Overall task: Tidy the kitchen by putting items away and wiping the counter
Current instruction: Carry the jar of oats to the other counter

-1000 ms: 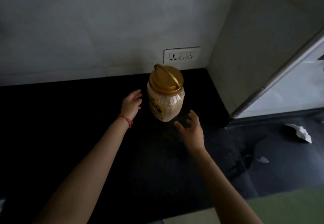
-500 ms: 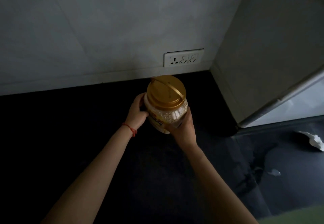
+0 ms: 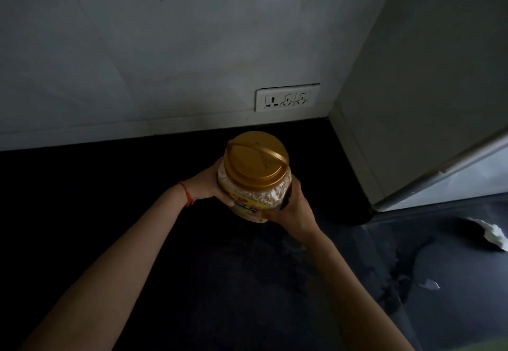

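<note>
A clear plastic jar (image 3: pixel 257 185) with a gold lid and carry handle holds pale flakes and has a yellow label. Both my hands grip it from the sides over the black counter (image 3: pixel 110 199). My left hand (image 3: pixel 211 183) wraps the jar's left side, with a red thread on that wrist. My right hand (image 3: pixel 288 207) curls round its lower right side. The jar is tilted toward me, and its base is hidden by my hands.
A white wall with a socket plate (image 3: pixel 287 99) runs behind the counter. A grey fridge side (image 3: pixel 412 103) stands at the right. A crumpled white paper (image 3: pixel 492 234) and a small white scrap (image 3: pixel 428 284) lie on the counter at the right.
My hands reached in from either side and closed on the jar. Since then the jar has come nearer to me and tilted.
</note>
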A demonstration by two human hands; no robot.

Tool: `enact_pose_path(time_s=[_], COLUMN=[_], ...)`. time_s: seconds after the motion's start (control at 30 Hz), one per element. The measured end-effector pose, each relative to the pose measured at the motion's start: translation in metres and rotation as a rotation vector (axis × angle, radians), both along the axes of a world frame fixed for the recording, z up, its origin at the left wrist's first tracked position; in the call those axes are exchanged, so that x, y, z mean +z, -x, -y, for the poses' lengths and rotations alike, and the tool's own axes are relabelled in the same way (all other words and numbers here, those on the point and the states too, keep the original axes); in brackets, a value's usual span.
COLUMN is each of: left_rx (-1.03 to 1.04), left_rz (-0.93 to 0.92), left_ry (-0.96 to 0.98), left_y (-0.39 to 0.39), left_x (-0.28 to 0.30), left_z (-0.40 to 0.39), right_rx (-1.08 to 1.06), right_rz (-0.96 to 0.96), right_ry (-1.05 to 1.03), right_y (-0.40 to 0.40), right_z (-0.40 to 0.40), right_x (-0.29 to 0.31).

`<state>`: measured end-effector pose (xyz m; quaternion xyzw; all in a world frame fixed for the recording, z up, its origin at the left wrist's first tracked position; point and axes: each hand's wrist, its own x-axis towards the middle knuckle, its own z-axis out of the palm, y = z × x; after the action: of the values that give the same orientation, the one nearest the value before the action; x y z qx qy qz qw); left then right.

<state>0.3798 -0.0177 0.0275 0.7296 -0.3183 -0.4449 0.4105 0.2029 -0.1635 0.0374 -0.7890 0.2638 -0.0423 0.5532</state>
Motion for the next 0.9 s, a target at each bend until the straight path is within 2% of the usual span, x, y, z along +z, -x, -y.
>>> enact_pose_path(time_s=[0.17, 0.37, 0.6, 0.9], left_rx=[0.025, 0.198, 0.558, 1.248], left_rz=[-0.009, -0.025, -0.12, -0.078], left_ry=[0.075, 0.184, 0.357, 0.488], left_y=[0.017, 0.052, 0.132, 0.295], left_x=[0.007, 0.027, 0.056, 0.064], left_z=[-0.007, -0.019, -0.048, -0.094], right_rx=[0.003, -0.009, 0.047, 0.383], right_rz=[0.019, 0.108, 0.208, 0.124], right_ry=[-0.002, -0.201, -0.411, -0.594], right_y=[0.012, 0.038, 0.072, 0.122], right_z=[0.006, 0.002, -0.027, -0.074], right_x=[0.003, 0.017, 0.046, 0.06])
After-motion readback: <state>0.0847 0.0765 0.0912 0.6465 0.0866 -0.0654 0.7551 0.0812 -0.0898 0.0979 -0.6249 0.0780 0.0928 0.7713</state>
